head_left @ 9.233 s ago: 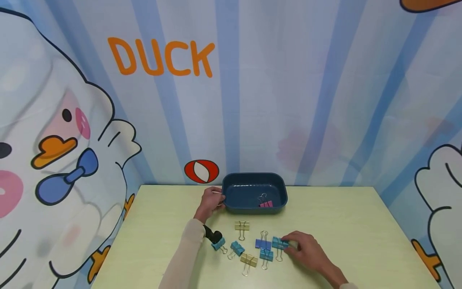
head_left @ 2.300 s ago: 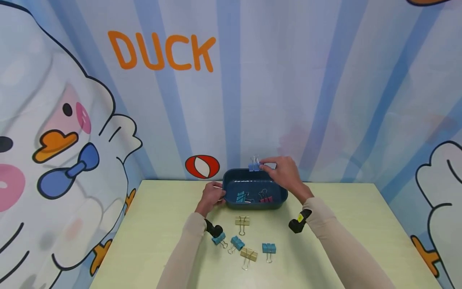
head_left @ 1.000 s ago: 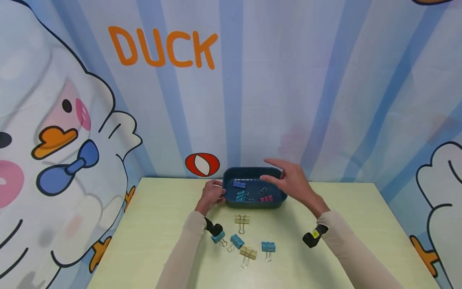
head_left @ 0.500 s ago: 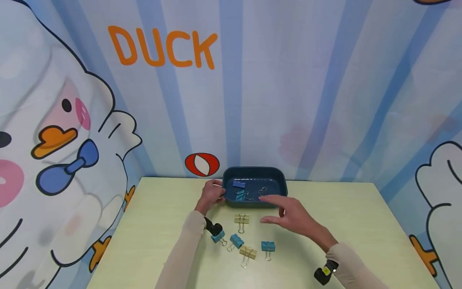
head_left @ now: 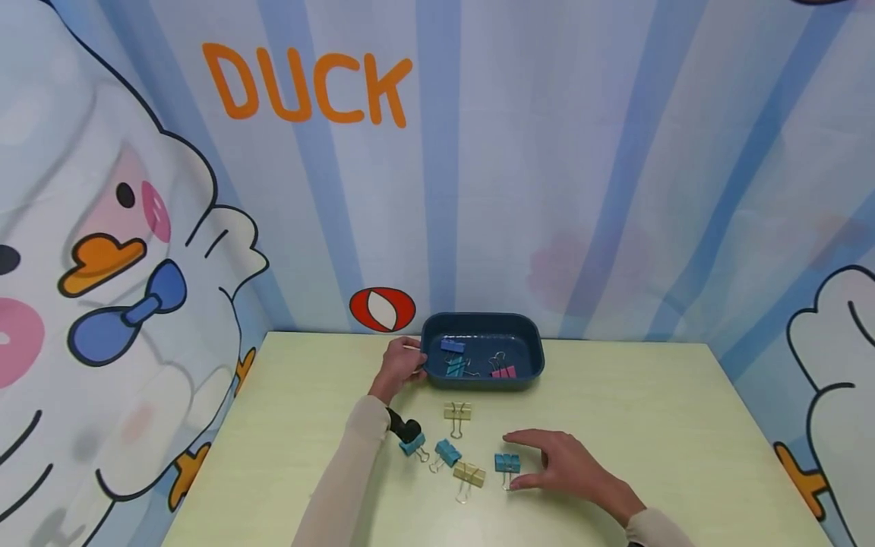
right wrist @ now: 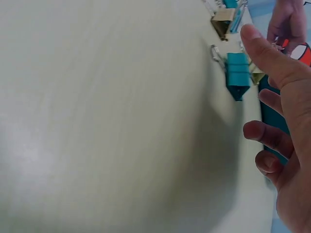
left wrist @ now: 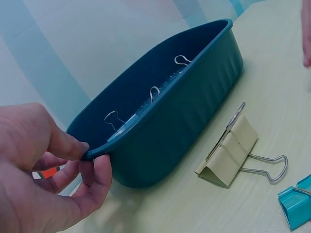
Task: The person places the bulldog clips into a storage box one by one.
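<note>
My left hand [head_left: 398, 366] pinches the left end of a dark blue tray [head_left: 481, 384], thumb over its rim [left wrist: 165, 92] in the left wrist view. Inside the tray lie a purple binder clip [head_left: 453, 346], a teal binder clip [head_left: 455, 368] and a pink binder clip [head_left: 503, 372]. My right hand [head_left: 567, 467] is at the right of a teal binder clip [head_left: 507, 463] on the table, its thumb and index finger spread apart around that clip's right side. In the right wrist view the same teal clip [right wrist: 237, 70] is beyond the fingertips, and nothing is held.
Left of the right hand, a yellow binder clip [head_left: 457, 411] lies before the tray, a second yellow clip [head_left: 469, 475] nearer. Two more teal clips, one teal clip [head_left: 447, 453] and another teal clip [head_left: 413, 445] by the left wrist, lie alongside. A printed curtain [head_left: 499, 190] stands behind the table.
A teal clip and the purple clip have gone from the table into the tray. The right hand let go of the purple clip, then came down toward the remaining right-hand teal clip. The left hand stayed.
</note>
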`<state>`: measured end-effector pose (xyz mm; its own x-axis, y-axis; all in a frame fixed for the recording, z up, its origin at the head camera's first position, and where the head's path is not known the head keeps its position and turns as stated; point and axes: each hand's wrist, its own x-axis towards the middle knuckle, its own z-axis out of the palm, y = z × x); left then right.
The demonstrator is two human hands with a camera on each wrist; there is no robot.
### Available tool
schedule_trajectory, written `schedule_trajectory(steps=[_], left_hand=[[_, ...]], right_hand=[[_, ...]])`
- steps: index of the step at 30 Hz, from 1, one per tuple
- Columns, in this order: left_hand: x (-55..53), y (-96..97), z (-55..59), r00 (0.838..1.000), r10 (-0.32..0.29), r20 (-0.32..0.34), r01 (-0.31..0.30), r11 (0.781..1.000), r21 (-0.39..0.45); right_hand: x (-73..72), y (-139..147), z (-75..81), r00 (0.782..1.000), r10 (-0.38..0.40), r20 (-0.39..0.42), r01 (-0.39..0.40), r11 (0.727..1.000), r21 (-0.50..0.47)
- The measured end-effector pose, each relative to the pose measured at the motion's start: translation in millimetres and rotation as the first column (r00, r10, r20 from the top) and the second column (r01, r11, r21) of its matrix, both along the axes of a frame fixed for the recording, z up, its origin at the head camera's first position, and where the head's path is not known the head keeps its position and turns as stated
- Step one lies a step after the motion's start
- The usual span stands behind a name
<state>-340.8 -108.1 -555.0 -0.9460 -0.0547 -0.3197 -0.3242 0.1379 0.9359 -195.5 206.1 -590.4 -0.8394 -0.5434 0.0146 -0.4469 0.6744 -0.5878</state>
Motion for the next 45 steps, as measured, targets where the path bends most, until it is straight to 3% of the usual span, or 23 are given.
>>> schedule_trajectory(steps=[6, 12, 26, 33, 37, 43, 45], left_hand=[[0.7, 2.9, -0.9, 1.0, 0.008, 0.012, -0.008, 1.0, -0.013], [-1.1, 2.4, -2.3, 1.0, 0.007, 0.009, -0.007, 1.0, -0.014], [-1.8, 2.3, -3.7, 1.0, 0.02, 0.02, -0.019, 1.0, -0.025], [-2.4, 1.7, -2.7, 1.0, 0.015, 0.009, -0.015, 1.0, -0.021], [-1.0, 1.1, -2.0, 1.0, 0.01, 0.004, -0.01, 1.0, -0.018], [0.5, 0.7, -1.8, 1.0, 0.009, 0.006, -0.009, 1.0, -0.015], [0.3, 0.9, -1.8, 1.0, 0.01, 0.005, -0.01, 1.0, -0.019]], right_hand=[[1.6, 4, -19.1, 0.999, -0.006, -0.044, 0.006, 1.0, 0.004], [3.1, 4, -21.7, 0.995, 0.008, -0.1, -0.008, 1.0, 0.007], [1.6, -1, -22.8, 0.99, -0.012, -0.142, 0.008, 1.0, -0.031], [-6.0, -2, -8.4, 0.985, -0.051, -0.163, 0.039, 0.996, -0.076], [-16.5, -4, 3.8, 0.975, -0.057, -0.216, 0.036, 0.994, -0.099], [-38.7, -10, 31.5, 0.937, -0.053, -0.345, 0.013, 0.993, -0.117], [-48.0, -11, 41.6, 0.916, -0.047, -0.399, 0.0, 0.993, -0.117]])
